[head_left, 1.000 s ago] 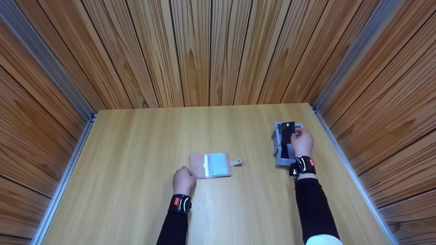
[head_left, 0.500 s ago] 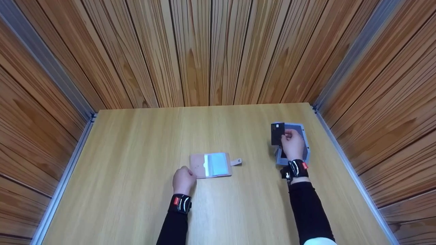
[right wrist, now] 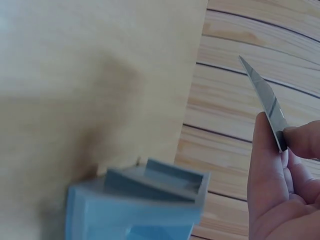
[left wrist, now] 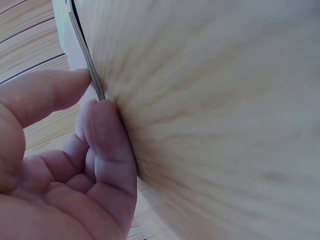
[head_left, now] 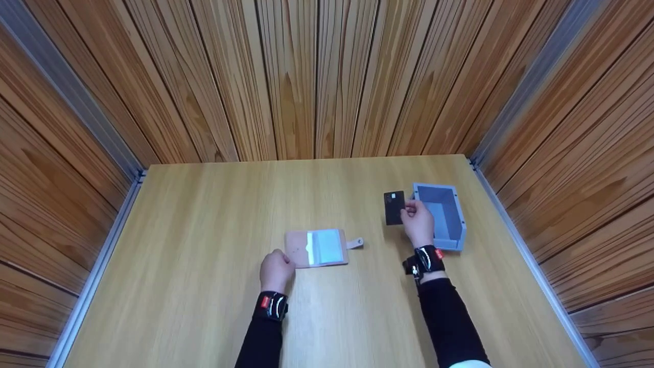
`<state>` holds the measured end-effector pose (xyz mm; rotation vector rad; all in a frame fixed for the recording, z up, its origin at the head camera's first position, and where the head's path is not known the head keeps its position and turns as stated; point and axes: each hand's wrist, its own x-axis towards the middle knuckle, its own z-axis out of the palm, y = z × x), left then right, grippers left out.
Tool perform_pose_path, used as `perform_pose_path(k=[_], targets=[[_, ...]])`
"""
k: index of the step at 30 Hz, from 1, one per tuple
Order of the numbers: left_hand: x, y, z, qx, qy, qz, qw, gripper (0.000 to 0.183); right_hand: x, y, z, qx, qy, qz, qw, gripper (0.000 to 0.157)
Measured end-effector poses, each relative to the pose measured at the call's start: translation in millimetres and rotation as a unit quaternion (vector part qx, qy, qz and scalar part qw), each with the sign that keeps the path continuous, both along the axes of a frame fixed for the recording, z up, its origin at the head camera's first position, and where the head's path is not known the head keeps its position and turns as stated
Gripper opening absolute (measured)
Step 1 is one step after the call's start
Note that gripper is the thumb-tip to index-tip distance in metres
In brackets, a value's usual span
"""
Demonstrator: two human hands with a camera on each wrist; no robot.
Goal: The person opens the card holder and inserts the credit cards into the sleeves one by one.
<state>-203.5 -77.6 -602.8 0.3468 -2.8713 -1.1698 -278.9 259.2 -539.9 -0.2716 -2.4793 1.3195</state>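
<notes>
A black bank card (head_left: pixel 394 207) with a small light chip is pinched between thumb and fingers of my right hand (head_left: pixel 420 224), held above the table just left of the grey-blue bin (head_left: pixel 461 236). In the right wrist view the card (right wrist: pixel 267 100) shows nearly edge-on. A pink card wallet (head_left: pixel 295 244) lies spread open, with pale blue sleeves (head_left: pixel 327 246) on its right half and a snap strap (head_left: pixel 354 244) sticking out to the right. At its lower left corner my left hand (head_left: pixel 276 271) pinches the edge; the left wrist view shows thumb and curled fingers at that thin edge (left wrist: pixel 86 47).
The bin stands on the right part of the wooden table (head_left: pixel 204 214), its floor visible. Wood-plank walls (head_left: pixel 296 82) rise behind and at both sides. Metal rails (head_left: pixel 531 255) run along the side edges.
My right hand has carried the black card from over the bin leftward, out past the bin's left side. The bin, tilted at first, now sits flat. My left hand and the wallet have stayed put.
</notes>
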Motion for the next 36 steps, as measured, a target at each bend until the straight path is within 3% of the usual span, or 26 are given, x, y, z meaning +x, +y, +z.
perform_pose_path(k=[16,25,36], targets=[[-1.4,2,0.8,-0.013,-0.016,-0.002,0.9998,0.016,12.9,-42,-23.2,-0.044,-0.057,0.04,0.997,0.024],[-1.0,2,0.5,-0.019,-0.022,-0.008,0.9995,0.017,20.6,-65,-35.9,-0.062,-0.046,0.056,0.995,0.022],[-0.1,2,6.8,-0.028,0.007,-0.003,0.9996,0.018,24.0,-81,-37.6,-0.072,-0.065,0.07,0.993,0.02]])
